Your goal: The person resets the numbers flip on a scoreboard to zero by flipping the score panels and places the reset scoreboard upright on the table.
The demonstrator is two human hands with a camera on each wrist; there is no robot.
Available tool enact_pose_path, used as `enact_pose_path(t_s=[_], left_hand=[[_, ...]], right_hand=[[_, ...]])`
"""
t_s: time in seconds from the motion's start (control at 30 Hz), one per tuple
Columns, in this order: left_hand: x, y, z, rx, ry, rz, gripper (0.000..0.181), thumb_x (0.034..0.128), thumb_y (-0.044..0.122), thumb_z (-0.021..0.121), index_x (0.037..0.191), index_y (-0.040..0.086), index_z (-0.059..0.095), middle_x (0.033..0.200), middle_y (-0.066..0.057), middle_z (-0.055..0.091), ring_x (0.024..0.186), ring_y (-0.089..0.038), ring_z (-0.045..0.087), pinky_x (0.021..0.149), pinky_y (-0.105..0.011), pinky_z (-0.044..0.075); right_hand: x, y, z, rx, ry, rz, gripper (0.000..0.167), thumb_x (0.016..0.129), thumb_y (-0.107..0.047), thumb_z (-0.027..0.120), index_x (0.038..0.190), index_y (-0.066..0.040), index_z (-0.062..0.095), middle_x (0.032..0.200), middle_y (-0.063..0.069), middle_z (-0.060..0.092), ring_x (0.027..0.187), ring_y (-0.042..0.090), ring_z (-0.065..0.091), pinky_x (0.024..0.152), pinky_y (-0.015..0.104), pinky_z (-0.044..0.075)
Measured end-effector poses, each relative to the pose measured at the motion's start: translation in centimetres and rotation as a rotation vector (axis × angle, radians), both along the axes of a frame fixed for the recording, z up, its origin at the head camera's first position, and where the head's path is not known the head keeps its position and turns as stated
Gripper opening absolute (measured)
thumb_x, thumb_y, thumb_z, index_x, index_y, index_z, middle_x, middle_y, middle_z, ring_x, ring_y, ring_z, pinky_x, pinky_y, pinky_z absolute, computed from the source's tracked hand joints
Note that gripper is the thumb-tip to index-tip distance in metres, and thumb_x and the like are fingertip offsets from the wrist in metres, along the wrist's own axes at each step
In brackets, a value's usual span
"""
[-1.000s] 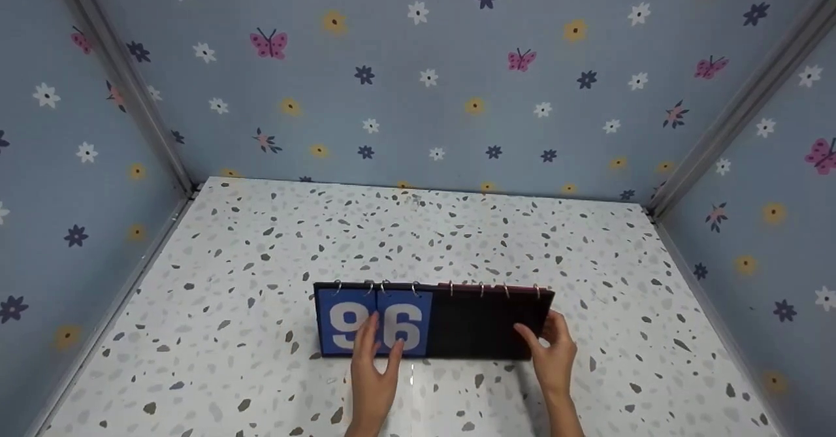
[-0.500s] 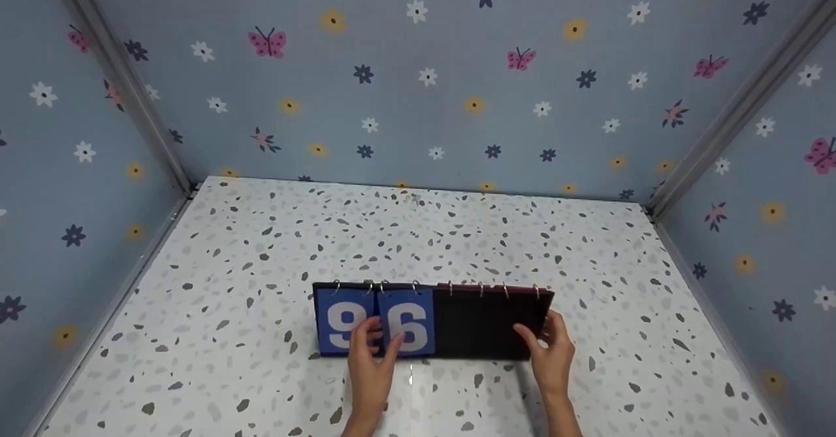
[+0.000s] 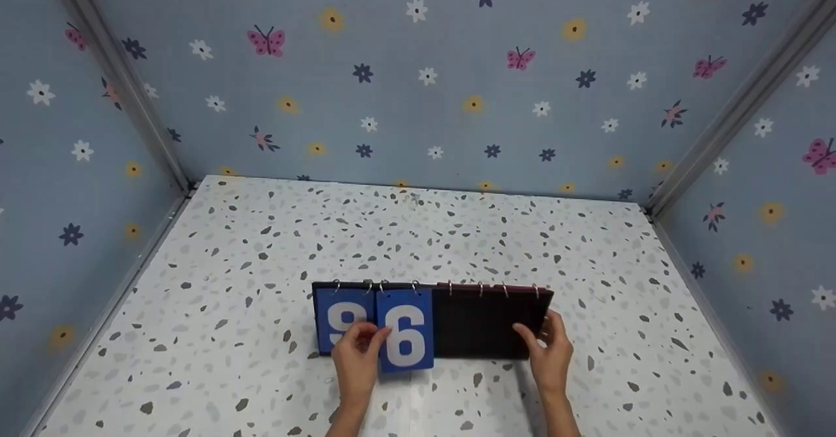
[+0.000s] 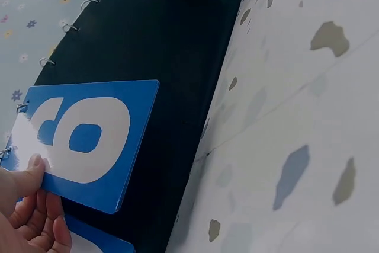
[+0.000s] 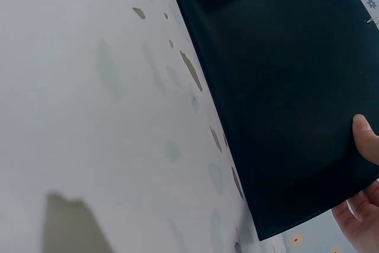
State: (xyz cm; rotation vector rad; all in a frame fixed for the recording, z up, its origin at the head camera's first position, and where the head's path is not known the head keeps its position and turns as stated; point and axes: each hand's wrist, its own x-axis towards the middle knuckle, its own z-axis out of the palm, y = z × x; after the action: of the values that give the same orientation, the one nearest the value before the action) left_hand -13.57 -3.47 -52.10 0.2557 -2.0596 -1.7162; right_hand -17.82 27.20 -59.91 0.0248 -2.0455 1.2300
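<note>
A black flip scoreboard (image 3: 480, 326) stands on the table, with metal rings along its top edge. Its left half bears a blue 9 card (image 3: 328, 313), partly covered by fingers, and a blue 6 card (image 3: 406, 332). My left hand (image 3: 354, 362) pinches the left edge of the 6 card between thumb and fingers. In the left wrist view, that card (image 4: 112, 140) is lifted off the black board. My right hand (image 3: 552, 357) grips the board's right end, thumb on the front and fingers behind, as the right wrist view also shows.
A white speckled table (image 3: 418, 241) lies under the scoreboard. Blue panels with flowers and butterflies (image 3: 431, 97) rise at the back and both sides, with grey metal posts (image 3: 124, 84) at the corners. A dark red edge shows along the board's top right.
My left hand has gone from touching the cards to pinching the 6 card, which has swung out from the board towards me. My right hand keeps its place.
</note>
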Motion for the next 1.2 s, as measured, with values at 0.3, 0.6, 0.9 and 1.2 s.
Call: enact_pose_path(t_s=[0.3, 0.6, 0.9, 1.2], left_hand=[[0.2, -0.6, 0.8, -0.116, -0.027, -0.03, 0.01, 0.0736, 0.008, 0.071, 0.078, 0.001, 0.066, 0.071, -0.003, 0.059, 0.061, -0.012, 0.052, 0.055, -0.022, 0.044], [1.3, -1.1, 2.5, -0.14, -0.035, -0.088, 0.027, 0.0741, 0.007, 0.07, 0.094, 0.001, 0.053, 0.077, -0.004, 0.06, 0.064, -0.011, 0.054, 0.055, -0.021, 0.043], [2.2, -2.2, 4.7, -0.032, -0.049, -0.257, 0.012, 0.0859, 0.006, 0.057, 0.093, 0.0, 0.065, 0.086, -0.006, 0.064, 0.074, -0.013, 0.057, 0.065, -0.021, 0.046], [2.0, -3.1, 6.2, 0.144, 0.109, -0.435, 0.023, 0.0809, -0.013, 0.054, 0.103, -0.01, 0.058, 0.099, -0.019, 0.06, 0.089, -0.016, 0.057, 0.077, -0.024, 0.045]], right_hand=[[-0.1, -0.3, 0.4, 0.006, 0.005, 0.003, 0.048, 0.068, -0.014, 0.076, 0.11, -0.026, 0.056, 0.081, -0.011, 0.062, 0.068, 0.01, 0.058, 0.06, 0.02, 0.046], [-0.1, -0.3, 0.4, 0.022, 0.016, -0.008, 0.048, 0.069, -0.014, 0.076, 0.11, -0.027, 0.055, 0.08, -0.012, 0.061, 0.066, 0.01, 0.058, 0.058, 0.02, 0.046], [0.0, -0.1, 0.3, 0.028, 0.021, -0.004, 0.05, 0.068, -0.013, 0.076, 0.112, -0.028, 0.055, 0.083, -0.012, 0.062, 0.068, 0.009, 0.058, 0.059, 0.019, 0.046], [0.1, -0.3, 0.5, 0.021, 0.01, -0.009, 0.046, 0.069, -0.015, 0.076, 0.109, -0.025, 0.056, 0.081, -0.009, 0.061, 0.066, 0.009, 0.057, 0.058, 0.02, 0.046]])
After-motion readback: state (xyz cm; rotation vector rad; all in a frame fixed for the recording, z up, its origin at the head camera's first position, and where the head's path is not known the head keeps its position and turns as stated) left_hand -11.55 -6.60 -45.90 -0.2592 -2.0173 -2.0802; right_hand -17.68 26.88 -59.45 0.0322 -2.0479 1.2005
